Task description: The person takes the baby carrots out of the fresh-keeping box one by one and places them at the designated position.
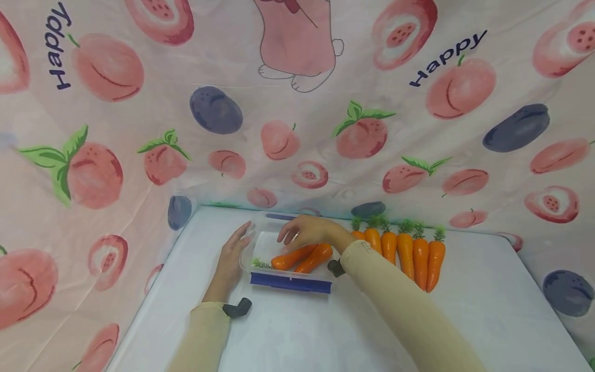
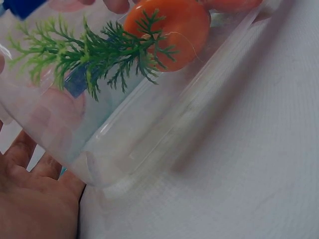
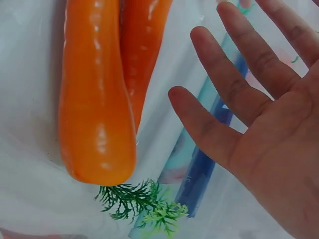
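Observation:
A clear plastic box (image 1: pixel 266 242) with blue side clasps stands on the table. Two orange toy carrots lie inside it: one carrot (image 1: pixel 283 261) on the left, another carrot (image 1: pixel 316 258) on the right. Green leaves (image 2: pixel 89 55) of a carrot show through the box wall in the left wrist view. My left hand (image 1: pixel 229 261) rests against the left side of the box, fingers straight. Over the back right part of the box is my right hand (image 1: pixel 309 230); the right wrist view shows its fingers spread beside the carrots (image 3: pixel 97 99), holding nothing.
Several more orange carrots (image 1: pixel 405 253) with green tops lie side by side to the right of the box, partly behind the right forearm. A blue clasp (image 1: pixel 290 283) hangs out at the box's front. Fruit-printed cloth (image 1: pixel 279 139) rises behind the white table (image 1: pixel 297 336).

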`<state>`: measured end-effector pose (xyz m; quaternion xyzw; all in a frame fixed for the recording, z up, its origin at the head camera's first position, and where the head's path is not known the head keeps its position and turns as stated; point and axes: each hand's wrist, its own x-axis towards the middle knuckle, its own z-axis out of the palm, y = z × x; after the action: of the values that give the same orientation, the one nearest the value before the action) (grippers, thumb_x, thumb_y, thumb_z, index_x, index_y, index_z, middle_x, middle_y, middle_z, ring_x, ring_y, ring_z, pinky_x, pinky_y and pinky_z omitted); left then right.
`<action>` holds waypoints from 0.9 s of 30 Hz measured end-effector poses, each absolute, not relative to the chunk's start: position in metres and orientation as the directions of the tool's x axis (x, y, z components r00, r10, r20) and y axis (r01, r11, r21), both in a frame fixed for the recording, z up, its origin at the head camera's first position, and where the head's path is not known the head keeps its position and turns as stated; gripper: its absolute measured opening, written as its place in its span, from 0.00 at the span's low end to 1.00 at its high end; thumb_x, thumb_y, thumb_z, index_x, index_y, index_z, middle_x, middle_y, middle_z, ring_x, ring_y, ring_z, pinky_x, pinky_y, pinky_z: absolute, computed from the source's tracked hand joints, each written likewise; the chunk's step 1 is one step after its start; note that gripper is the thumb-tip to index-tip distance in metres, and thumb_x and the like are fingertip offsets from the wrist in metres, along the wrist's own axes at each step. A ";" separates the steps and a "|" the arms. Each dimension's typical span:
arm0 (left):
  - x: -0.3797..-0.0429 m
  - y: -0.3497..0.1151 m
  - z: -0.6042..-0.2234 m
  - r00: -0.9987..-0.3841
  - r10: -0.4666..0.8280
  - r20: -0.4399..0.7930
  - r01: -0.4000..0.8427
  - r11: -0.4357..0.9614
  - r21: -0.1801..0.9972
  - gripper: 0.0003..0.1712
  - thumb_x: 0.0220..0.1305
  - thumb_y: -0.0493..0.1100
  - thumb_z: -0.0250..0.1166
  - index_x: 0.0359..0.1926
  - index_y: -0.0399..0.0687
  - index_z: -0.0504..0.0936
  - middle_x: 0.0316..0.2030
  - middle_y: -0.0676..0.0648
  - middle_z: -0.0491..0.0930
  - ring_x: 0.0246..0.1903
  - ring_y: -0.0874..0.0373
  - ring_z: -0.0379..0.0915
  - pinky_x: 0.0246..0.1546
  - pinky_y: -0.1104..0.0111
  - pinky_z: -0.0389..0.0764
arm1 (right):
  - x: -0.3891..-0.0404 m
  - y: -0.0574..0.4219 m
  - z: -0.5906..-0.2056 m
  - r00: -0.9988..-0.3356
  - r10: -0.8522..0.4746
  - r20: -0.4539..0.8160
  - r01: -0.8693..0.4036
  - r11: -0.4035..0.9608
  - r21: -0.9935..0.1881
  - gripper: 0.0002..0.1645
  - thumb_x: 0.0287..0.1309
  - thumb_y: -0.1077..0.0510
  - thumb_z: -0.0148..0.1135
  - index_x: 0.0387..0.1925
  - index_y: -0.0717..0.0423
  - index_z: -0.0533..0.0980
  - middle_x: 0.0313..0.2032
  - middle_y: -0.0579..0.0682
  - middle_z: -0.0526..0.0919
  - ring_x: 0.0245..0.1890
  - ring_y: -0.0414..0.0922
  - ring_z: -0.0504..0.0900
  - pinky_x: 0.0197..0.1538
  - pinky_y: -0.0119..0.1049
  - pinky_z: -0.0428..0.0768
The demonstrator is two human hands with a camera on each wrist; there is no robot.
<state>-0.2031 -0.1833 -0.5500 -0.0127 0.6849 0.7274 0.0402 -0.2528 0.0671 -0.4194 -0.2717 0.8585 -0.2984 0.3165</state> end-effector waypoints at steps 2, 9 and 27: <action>-0.203 -0.183 -0.550 -0.997 0.038 -0.068 -0.070 -0.048 0.996 0.29 0.77 0.55 0.53 0.76 0.65 0.66 0.78 0.61 0.58 0.79 0.57 0.49 0.77 0.55 0.62 | -0.255 0.065 -0.422 -0.649 -0.653 -0.391 -0.292 0.688 -0.664 0.21 0.59 0.47 0.73 0.53 0.45 0.84 0.52 0.48 0.87 0.53 0.44 0.82 0.60 0.44 0.81; -0.204 -0.184 -0.550 -0.996 0.039 -0.076 -0.078 -0.051 0.996 0.29 0.77 0.55 0.53 0.76 0.64 0.66 0.78 0.61 0.58 0.79 0.57 0.50 0.77 0.55 0.62 | -0.258 0.058 -0.430 -0.633 -0.634 -0.445 -0.311 0.734 -0.604 0.24 0.55 0.41 0.75 0.51 0.44 0.85 0.47 0.40 0.86 0.52 0.43 0.80 0.61 0.44 0.79; -0.205 -0.183 -0.551 -0.998 0.039 -0.057 -0.060 -0.074 0.995 0.29 0.77 0.51 0.52 0.76 0.61 0.65 0.78 0.58 0.59 0.79 0.54 0.51 0.78 0.55 0.58 | -0.260 0.051 -0.445 -0.644 -0.488 -0.590 -0.187 0.848 -0.497 0.15 0.49 0.39 0.78 0.39 0.30 0.85 0.45 0.36 0.84 0.52 0.43 0.78 0.65 0.50 0.76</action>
<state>-0.2047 -0.1833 -0.5507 -0.0076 0.6796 0.7327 0.0339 -0.2599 0.0512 -0.4448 -0.1906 0.8843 -0.1997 0.3766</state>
